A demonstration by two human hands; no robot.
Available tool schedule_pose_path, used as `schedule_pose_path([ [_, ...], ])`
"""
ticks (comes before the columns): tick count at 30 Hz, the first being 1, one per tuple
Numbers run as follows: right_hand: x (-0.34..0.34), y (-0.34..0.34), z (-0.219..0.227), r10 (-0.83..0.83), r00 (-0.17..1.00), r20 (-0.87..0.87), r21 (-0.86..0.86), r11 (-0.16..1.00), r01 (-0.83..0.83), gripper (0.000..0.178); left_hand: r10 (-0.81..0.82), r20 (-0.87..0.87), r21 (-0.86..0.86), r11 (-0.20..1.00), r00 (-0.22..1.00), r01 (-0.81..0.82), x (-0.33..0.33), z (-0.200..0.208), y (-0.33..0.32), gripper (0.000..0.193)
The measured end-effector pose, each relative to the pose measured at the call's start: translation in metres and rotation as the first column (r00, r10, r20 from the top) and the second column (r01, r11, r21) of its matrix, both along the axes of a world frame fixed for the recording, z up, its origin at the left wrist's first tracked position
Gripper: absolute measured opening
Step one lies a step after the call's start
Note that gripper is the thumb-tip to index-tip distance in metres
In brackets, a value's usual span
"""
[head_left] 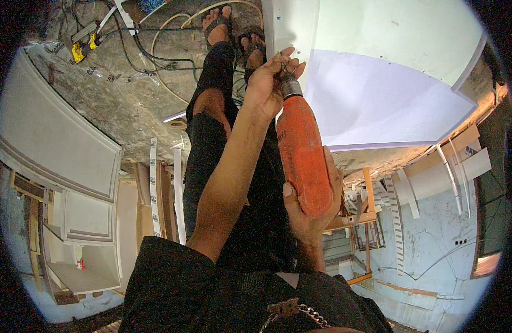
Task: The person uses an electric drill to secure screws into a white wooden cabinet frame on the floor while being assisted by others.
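A worn orange power tool (303, 155) with a long tapered body points away from me, slightly tilted to the left. At its far end is a grey metal collar (291, 87). My left hand (270, 83) is closed at that collar, the fingers bent around the small metal tip; the exact finger contact is partly hidden. My right hand (317, 213) wraps the rounded near end of the body, its thumb on the left side. Just beyond the tool's tip and to its right lies a large white panel (372, 105) with a pale lilac section.
Cables (156, 58) snake across the rough floor near my sandalled feet (217, 28). A yellow and black tool (84, 49) lies at the far left. White cabinets (56, 122) stand on the left. Loose strips and boards (450, 166) lean at the right, near a wooden frame (369, 194).
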State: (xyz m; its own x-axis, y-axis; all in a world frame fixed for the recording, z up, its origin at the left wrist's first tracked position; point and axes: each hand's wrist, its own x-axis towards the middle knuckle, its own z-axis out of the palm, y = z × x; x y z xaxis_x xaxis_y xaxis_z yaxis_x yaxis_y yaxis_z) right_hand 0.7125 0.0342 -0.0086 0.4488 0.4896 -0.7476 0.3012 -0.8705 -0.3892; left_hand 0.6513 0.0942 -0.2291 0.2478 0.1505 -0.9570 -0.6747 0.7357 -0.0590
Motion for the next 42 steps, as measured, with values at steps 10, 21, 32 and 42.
schedule_pose_path([
  [10, -0.001, -0.002, -0.007, -0.093, 0.993, 0.069, 0.052, 0.995, 0.089, 0.077, 0.262, 0.071, -0.065, 0.964, 0.962, -0.258, 0.004, 0.008, 0.002, 0.031],
  [21, 0.003, -0.003, -0.005, -0.016, 0.993, 0.116, 0.024, 1.000, 0.013, 0.076, 0.291, -0.051, -0.178, 0.938, 0.955, -0.296, 0.010, 0.017, 0.012, 0.020],
  [32, 0.012, -0.007, -0.002, 0.048, 0.995, 0.083, -0.012, 0.999, -0.048, 0.077, 0.206, -0.015, -0.183, 0.962, 0.979, -0.205, 0.011, 0.010, 0.006, 0.018],
  [42, 0.018, 0.007, -0.001, 0.123, 0.987, 0.103, 0.014, 0.992, -0.125, 0.073, 0.273, 0.005, -0.196, 0.944, 0.962, -0.267, 0.010, 0.002, 0.000, 0.020],
])
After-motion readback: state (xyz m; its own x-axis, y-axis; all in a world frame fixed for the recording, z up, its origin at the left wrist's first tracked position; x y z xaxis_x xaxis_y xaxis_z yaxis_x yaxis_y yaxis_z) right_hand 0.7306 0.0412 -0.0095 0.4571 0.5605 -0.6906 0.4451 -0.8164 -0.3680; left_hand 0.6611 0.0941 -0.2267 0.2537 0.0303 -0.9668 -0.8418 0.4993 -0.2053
